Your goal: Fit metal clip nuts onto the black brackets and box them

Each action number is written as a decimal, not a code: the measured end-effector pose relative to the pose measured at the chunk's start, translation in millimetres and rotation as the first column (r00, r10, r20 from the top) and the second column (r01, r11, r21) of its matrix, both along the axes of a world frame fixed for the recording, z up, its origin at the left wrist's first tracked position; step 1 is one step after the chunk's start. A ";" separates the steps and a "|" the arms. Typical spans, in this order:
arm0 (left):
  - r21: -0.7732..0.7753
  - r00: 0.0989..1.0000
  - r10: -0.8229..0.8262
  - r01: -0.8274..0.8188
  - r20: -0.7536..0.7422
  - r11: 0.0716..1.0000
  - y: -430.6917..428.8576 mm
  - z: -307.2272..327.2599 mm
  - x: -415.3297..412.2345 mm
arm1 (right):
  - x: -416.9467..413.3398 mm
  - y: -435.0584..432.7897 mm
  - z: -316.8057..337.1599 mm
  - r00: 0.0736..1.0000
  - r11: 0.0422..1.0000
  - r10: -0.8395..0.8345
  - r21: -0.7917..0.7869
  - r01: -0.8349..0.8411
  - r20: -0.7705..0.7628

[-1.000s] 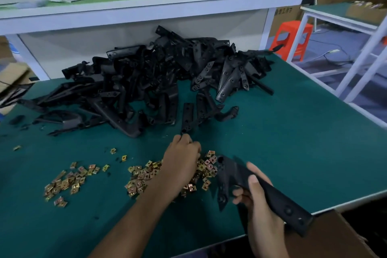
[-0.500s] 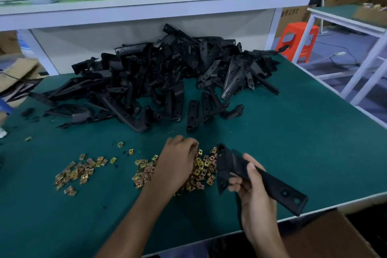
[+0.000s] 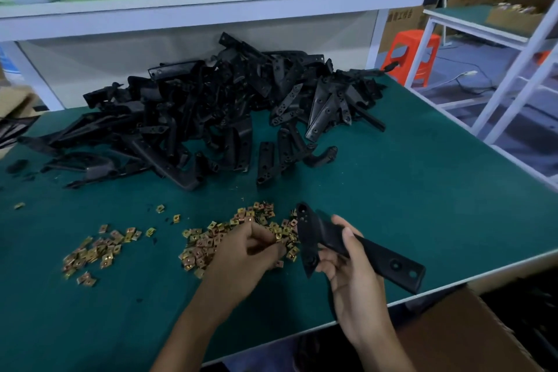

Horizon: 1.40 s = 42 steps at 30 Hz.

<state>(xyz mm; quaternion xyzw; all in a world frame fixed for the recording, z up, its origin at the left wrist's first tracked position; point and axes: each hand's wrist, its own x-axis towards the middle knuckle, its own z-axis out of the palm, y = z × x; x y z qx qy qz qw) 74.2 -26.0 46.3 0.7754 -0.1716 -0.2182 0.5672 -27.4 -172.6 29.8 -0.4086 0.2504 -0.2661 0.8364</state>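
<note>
Below, cardboard box [image 3: 462,338]; contents unclear

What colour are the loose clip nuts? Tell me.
The clip nuts are brassy gold, clearest in the head view.

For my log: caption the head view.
Left hand pinches at the clip nuts; right hand grips a black bracket.

head cam | wide-angle | looks forward-down | close over table [image 3: 422,190]
</note>
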 end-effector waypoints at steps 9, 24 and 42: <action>-0.284 0.939 0.085 -0.186 -0.333 0.941 2.6 0.8 -41.5 | 4.4 8.8 -7.7 0.999 1.000 0.026 0.015 -0.026 0.023; -0.404 0.803 0.088 -0.387 -0.589 0.829 -14.3 -5.7 -49.2 | 5.5 7.4 -13.4 0.999 0.999 0.034 0.007 -0.034 0.021; -0.422 0.684 0.008 -0.459 -0.730 0.782 -12.0 -3.2 -50.5 | 4.8 7.0 -18.2 0.997 0.998 0.058 -0.031 -0.057 0.053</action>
